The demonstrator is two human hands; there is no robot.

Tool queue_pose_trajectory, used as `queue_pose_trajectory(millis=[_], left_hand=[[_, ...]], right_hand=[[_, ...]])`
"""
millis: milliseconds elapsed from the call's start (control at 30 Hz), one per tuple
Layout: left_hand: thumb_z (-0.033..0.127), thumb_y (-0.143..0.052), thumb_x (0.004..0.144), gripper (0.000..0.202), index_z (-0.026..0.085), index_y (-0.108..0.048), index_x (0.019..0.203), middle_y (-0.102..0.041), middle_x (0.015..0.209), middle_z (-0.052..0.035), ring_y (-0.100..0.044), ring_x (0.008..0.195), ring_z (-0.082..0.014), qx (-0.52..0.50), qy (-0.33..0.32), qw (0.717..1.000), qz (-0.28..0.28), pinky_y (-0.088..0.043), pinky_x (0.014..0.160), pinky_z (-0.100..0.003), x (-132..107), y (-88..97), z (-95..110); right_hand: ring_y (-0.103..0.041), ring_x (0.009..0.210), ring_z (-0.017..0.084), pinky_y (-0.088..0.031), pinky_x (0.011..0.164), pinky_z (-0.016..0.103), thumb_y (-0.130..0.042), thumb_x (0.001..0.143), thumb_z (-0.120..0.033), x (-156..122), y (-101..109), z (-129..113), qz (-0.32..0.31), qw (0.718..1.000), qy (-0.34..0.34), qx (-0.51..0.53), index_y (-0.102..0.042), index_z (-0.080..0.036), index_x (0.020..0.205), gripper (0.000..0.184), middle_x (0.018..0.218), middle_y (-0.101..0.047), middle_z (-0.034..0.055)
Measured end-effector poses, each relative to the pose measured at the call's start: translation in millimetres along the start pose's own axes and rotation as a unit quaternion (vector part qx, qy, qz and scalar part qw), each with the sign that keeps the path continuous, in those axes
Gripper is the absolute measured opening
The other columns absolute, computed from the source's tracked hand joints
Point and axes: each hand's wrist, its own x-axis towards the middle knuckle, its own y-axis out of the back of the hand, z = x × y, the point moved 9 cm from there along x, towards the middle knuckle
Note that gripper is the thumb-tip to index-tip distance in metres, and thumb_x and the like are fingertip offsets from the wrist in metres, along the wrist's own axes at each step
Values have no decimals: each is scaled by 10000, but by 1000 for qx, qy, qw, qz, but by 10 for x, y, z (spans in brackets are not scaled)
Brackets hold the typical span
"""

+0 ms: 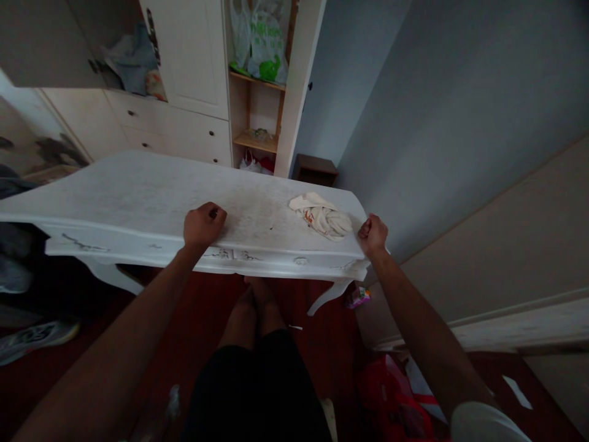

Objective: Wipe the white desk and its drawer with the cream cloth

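My left hand (203, 224) rests, curled into a loose fist, on the front edge of a white table (138, 184). Nothing shows inside its fingers. At the table's right end my right hand (373, 234) is also closed in a fist, with nothing visible in it. Between the two hands, nearer the right one, a crumpled cream cloth (322, 216) with reddish-brown marks lies on the tabletop. Neither hand touches the cloth. The table's top looks smudged with greyish marks, and its front carries carved trim.
Behind the table stands a white wardrobe (196, 61) with open doors, holding plastic bags (267, 46). A brown nightstand (315, 170) sits by the grey wall (442, 110). On the floor are a red bag (386, 393), a small pink box (358, 298) and a shoe (39, 337).
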Motion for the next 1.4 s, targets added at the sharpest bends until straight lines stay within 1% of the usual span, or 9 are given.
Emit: queue_pose_trajectory(millis=[67, 133, 300, 833, 1100, 1267, 1400], left_hand=[[387, -433, 810, 329, 186, -693, 829, -718, 821, -100, -642, 758, -226, 0, 2, 1000, 0, -444, 702, -309, 0, 1, -3], [385, -434, 808, 327, 187, -693, 833, -717, 824, -99, -642, 760, -225, 0, 3, 1000, 3, -443, 699, -307, -1, 5, -7], [389, -429, 810, 327, 189, -688, 821, -714, 818, -99, -643, 765, -228, -3, -1, 1000, -4, -440, 694, -307, -3, -5, 4], [364, -444, 810, 303, 194, -693, 841, -719, 844, -94, -642, 787, -233, 12, 10, 1000, 0, -447, 717, -314, -6, 10, -4], [375, -449, 821, 294, 202, -686, 844, -718, 842, -88, -641, 791, -225, 8, 11, 1000, 3, -443, 705, -298, -6, 7, -19], [376, -441, 816, 302, 202, -687, 837, -720, 846, -91, -642, 794, -229, 7, 1, 1000, -7, -442, 709, -304, 1, -10, -4], [377, -451, 809, 296, 203, -689, 837, -720, 837, -90, -643, 791, -233, 1, 10, 1000, 1, -444, 716, -311, -11, 9, -11]], right_hand=[[-252, 366, 50, -220, 340, 184, -662, 764, -347, -46, -69, 3, -67, 997, -28, 36, -403, -212, 584, 343, 441, -314, -98], [-250, 364, 45, -219, 339, 176, -690, 745, -333, -96, -105, -17, -104, 991, -40, 70, -411, -206, 574, 351, 426, -313, -100], [-269, 361, 42, -237, 340, 169, -701, 755, -340, -114, -94, -36, -97, 992, -37, 74, -435, -197, 554, 363, 413, -350, -87], [-312, 373, 48, -289, 364, 178, -704, 773, -348, -109, -106, -35, -101, 991, -34, 76, -453, -194, 572, 356, 426, -392, -80], [-304, 362, 41, -271, 357, 173, -691, 771, -348, -141, -110, -42, -88, 993, -38, 61, -454, -195, 574, 345, 421, -396, -82], [-289, 345, 40, -252, 340, 172, -686, 780, -368, -151, -109, -51, -75, 996, -23, 48, -444, -200, 572, 361, 412, -387, -86], [-287, 340, 41, -242, 331, 164, -675, 794, -363, -148, -110, -50, -67, 997, -13, 34, -443, -199, 566, 364, 400, -386, -84]])
